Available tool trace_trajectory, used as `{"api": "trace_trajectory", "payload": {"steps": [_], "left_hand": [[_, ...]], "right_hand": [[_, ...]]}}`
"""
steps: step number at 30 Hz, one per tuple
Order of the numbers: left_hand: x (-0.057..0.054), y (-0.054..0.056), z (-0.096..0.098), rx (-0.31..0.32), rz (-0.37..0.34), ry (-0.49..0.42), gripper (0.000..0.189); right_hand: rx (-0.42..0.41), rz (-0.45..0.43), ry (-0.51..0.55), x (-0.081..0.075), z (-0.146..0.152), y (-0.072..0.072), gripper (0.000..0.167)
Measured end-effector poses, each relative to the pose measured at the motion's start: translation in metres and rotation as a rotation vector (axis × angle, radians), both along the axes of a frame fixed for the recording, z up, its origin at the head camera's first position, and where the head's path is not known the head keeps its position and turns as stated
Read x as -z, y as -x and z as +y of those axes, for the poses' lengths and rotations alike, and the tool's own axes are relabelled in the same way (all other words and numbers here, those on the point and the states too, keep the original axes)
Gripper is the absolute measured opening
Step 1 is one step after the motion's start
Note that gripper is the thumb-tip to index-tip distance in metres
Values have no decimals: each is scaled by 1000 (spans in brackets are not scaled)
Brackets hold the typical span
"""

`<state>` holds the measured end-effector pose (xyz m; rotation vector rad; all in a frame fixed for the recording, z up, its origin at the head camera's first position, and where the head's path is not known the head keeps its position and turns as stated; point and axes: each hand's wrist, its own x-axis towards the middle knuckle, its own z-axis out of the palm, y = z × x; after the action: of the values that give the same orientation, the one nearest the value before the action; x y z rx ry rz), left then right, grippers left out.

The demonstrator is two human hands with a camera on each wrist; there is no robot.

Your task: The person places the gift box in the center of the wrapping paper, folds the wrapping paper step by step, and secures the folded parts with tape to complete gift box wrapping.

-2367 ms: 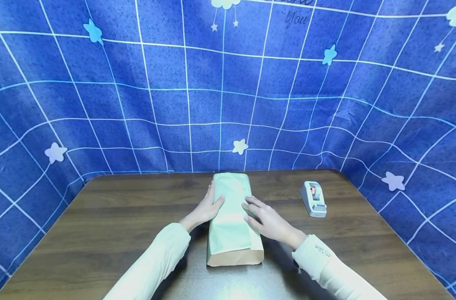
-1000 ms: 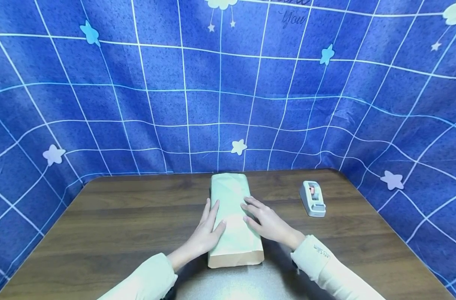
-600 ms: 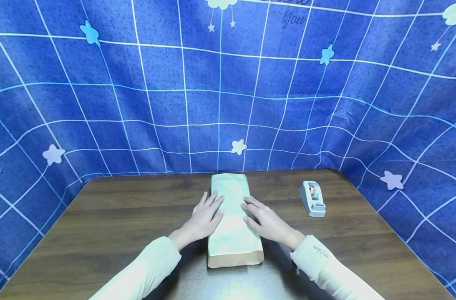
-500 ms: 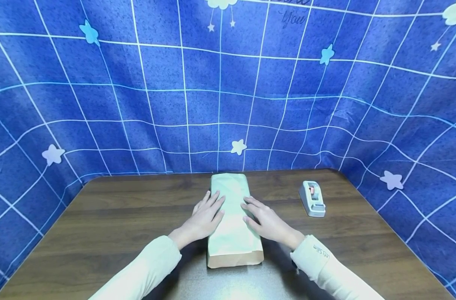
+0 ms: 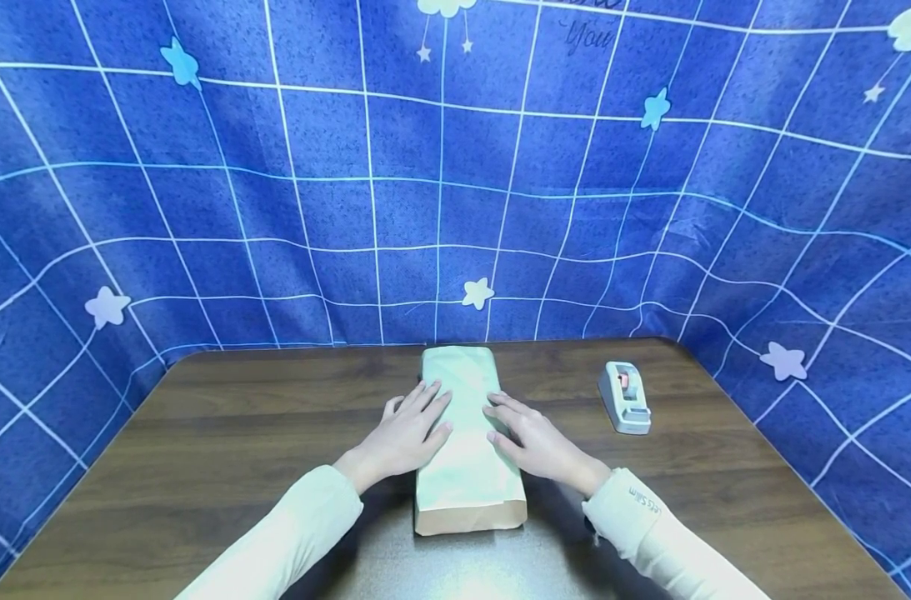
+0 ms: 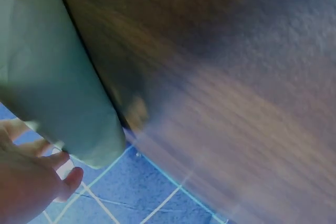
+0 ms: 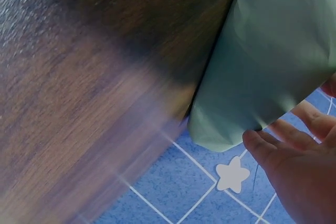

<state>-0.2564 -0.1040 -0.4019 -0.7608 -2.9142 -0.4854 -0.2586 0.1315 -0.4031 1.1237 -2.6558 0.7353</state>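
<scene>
A long box-like parcel in pale green paper (image 5: 466, 467) lies lengthwise on the table, its near end showing tan. My left hand (image 5: 401, 432) rests along the parcel's left edge, fingers spread over the top. Opposite it, my right hand (image 5: 533, 437) touches the right edge with fingertips on the top face. In the left wrist view, the green wrapping (image 6: 63, 93) rises beside the left hand (image 6: 31, 182). The right wrist view has the right hand's fingers (image 7: 257, 142) against the paper's edge (image 7: 262, 61). What the paper covers is hidden.
A white tape dispenser (image 5: 626, 398) with a small roll stands at the right on the brown wooden table (image 5: 237, 417). Behind the table and along both sides hangs a blue gridded cloth (image 5: 312, 208) with stars and clouds.
My left hand slid down the parcel's left side, then back up, and now lies with fingers spread on top. The right hand has stayed in place, and the parcel has barely moved.
</scene>
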Motion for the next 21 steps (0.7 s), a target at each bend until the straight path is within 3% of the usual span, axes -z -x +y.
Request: {"api": "trace_trajectory", "payload": {"steps": [5,9,16,21], "left_hand": [[1,1,0,-4,21,40,54],[1,2,0,-4,22,61,55],[-3,-1,0,-3,16,64,55],[-2,-1,0,-5,14,66,55]], "right_hand": [[-41,-16,37,-1,6,4,37],[-11,6,81,-4,14,9,32],[190,166,139,-12,47,21,28],[376,211,148,-12,81,29,25]]}}
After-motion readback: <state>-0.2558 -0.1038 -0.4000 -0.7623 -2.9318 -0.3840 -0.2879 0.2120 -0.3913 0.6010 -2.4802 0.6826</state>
